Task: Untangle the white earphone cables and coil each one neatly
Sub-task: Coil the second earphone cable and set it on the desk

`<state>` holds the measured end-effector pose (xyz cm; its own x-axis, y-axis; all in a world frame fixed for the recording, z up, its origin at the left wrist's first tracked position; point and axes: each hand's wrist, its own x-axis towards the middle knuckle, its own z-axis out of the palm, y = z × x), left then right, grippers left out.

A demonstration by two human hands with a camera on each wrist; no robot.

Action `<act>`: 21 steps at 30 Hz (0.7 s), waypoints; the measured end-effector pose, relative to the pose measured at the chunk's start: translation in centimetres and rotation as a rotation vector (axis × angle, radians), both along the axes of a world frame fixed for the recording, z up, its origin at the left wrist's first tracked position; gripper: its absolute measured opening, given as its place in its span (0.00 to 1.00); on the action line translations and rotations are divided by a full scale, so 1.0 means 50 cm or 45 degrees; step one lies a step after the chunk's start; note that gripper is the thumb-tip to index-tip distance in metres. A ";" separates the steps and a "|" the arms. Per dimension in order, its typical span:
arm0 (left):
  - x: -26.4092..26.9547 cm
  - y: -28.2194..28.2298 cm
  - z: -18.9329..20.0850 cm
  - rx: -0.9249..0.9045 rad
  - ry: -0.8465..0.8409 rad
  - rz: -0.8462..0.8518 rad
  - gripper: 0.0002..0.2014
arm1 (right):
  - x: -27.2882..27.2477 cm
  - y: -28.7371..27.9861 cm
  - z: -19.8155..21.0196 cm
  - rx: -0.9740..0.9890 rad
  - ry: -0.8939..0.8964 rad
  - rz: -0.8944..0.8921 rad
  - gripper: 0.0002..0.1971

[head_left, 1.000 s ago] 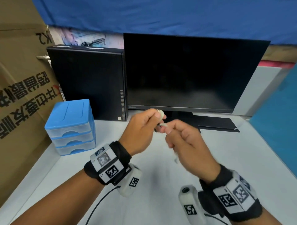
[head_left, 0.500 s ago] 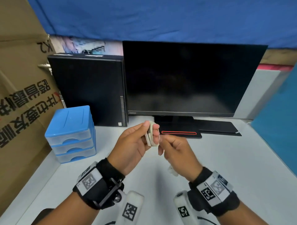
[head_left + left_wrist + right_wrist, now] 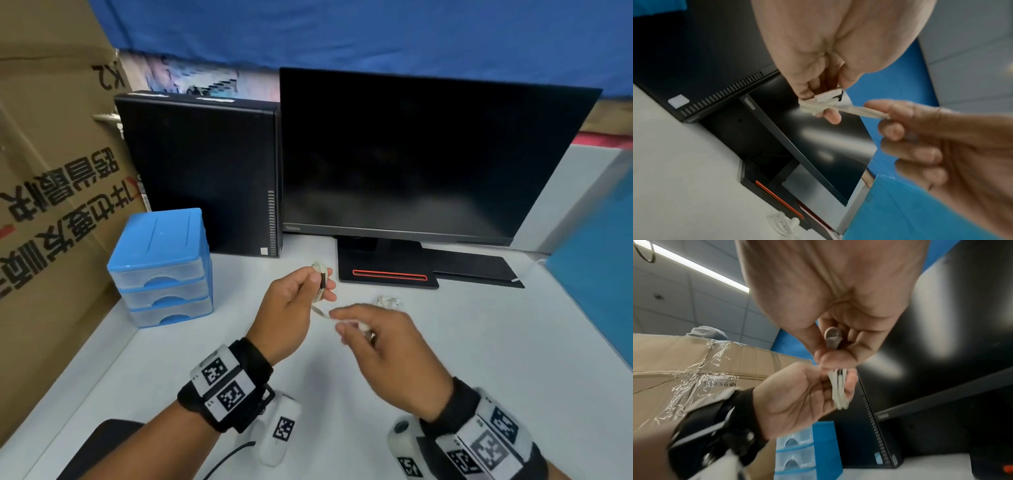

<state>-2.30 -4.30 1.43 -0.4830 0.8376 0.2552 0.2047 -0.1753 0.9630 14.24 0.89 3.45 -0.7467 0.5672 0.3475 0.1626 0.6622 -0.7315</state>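
A white earphone cable [image 3: 319, 278] is wound in loops around the fingers of my left hand [image 3: 320, 282], which grips it above the table. A short strand [image 3: 859, 111] runs from the coil [image 3: 813, 105] to my right hand [image 3: 340, 323], which pinches it between thumb and forefinger, low and right of the left hand. In the right wrist view an earbud [image 3: 832, 337] is tucked in the right palm, and the loops [image 3: 839, 391] lie across the left fingers. A second white earphone bundle [image 3: 387, 302] lies on the table [image 3: 496, 342] near the monitor base.
A black monitor [image 3: 428, 154] on its base [image 3: 387, 274] and a black computer tower [image 3: 205, 171] stand at the back. A blue drawer unit [image 3: 161, 267] sits at the left beside a large cardboard box [image 3: 44, 192]. A blue panel [image 3: 596, 260] borders the right.
Both hands have dropped lower over the table. My right hand has drawn away from the left toward the lower right, pulling a short strand out of the coil.
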 end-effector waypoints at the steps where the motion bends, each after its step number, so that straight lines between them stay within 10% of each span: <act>1: 0.002 -0.003 -0.002 -0.038 0.040 -0.039 0.19 | 0.003 0.004 0.008 0.034 0.033 -0.017 0.08; 5: 0.022 -0.018 -0.004 -0.242 0.250 -0.259 0.35 | 0.013 0.021 0.027 0.074 0.031 0.039 0.06; 9: 0.038 -0.019 -0.002 -0.245 0.235 -0.370 0.28 | 0.019 0.047 0.021 -0.014 0.092 0.021 0.06; 21: 0.047 -0.021 0.021 -0.155 -0.685 -0.214 0.19 | -0.008 0.033 -0.026 -0.879 0.211 0.059 0.21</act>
